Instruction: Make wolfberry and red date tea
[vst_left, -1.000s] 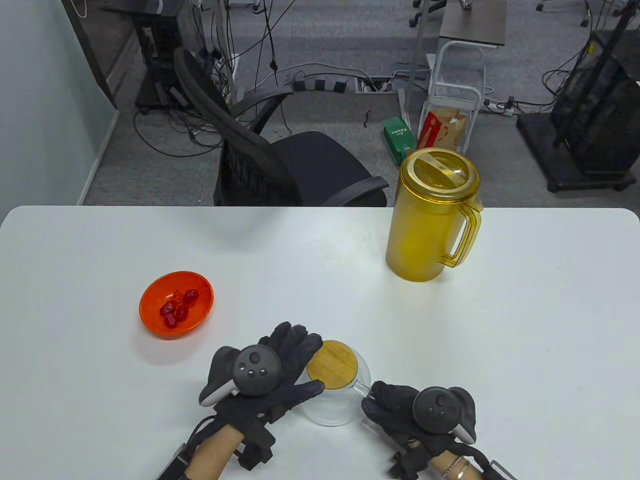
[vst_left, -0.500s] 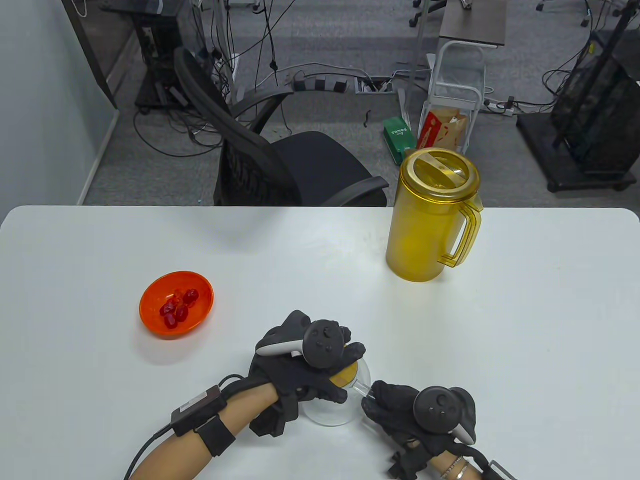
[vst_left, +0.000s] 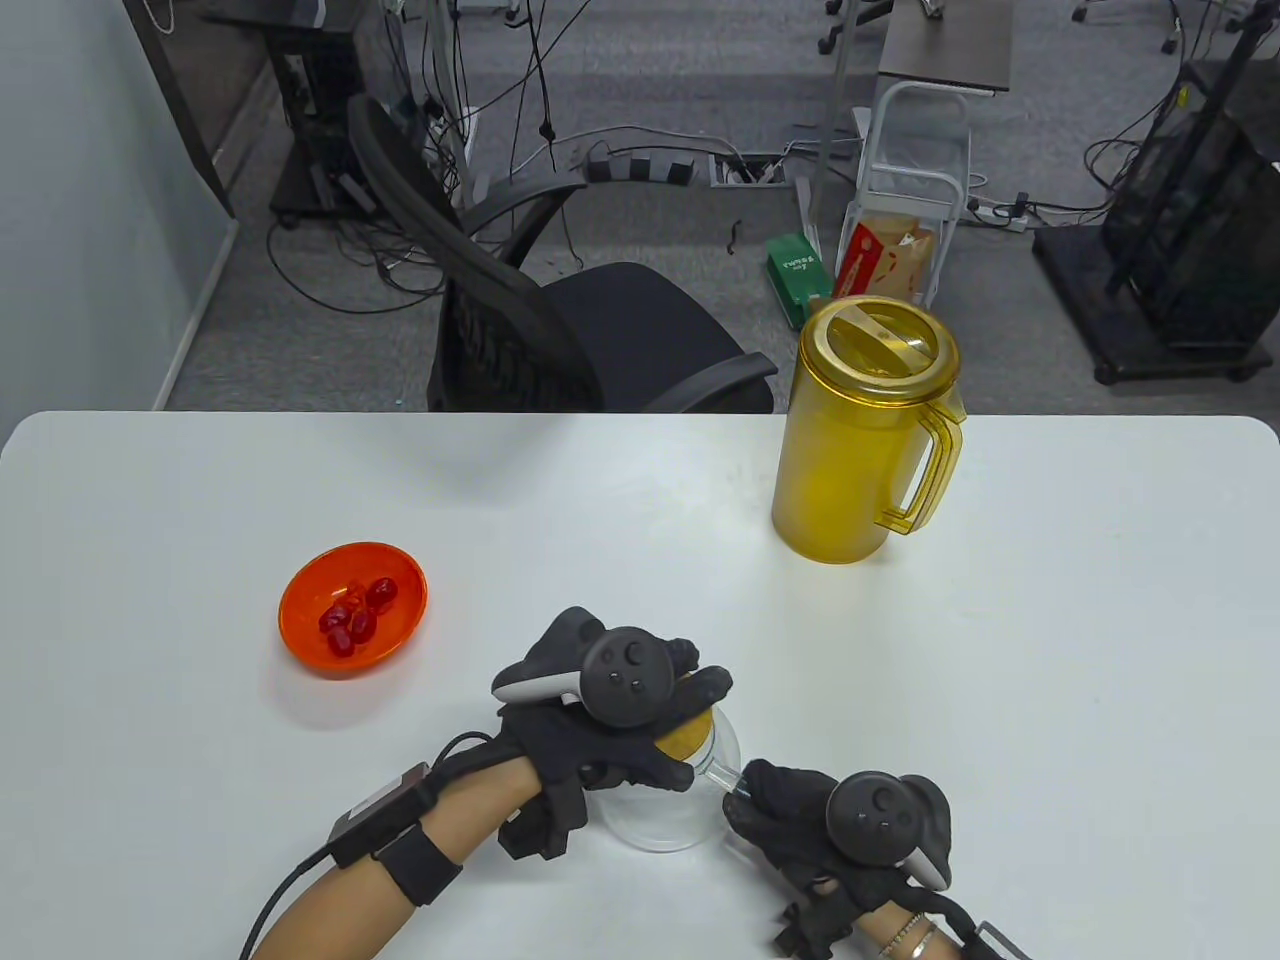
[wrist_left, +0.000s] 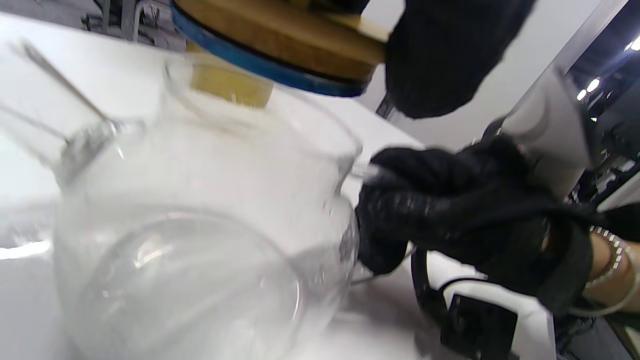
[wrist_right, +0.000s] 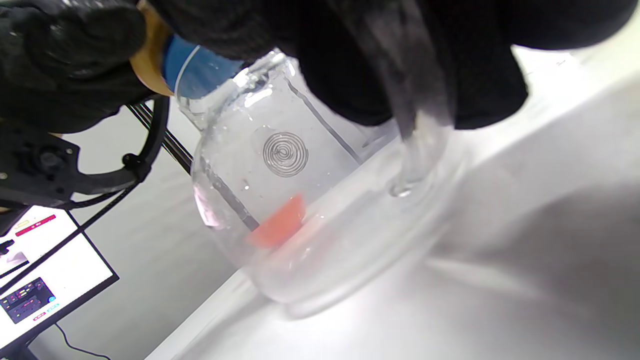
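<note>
Evidently the lid-off step is in hand: the left hand (vst_left: 610, 725) grips the bamboo lid (wrist_left: 280, 47) tilted above the glass teapot (vst_left: 665, 815) near the worktop's (vst_left: 1050, 650) front edge, the right hand (vst_left: 820, 825) grips its handle, and next the lid wants setting aside so the red dates (vst_left: 352, 612) in the orange bowl (vst_left: 395, 640) can go in.

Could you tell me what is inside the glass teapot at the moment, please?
The glass teapot looks empty: only its wire spout coil shows. The orange patch is apparently the bowl seen through the glass. The left hand grips its bamboo lid, tilted.
</note>
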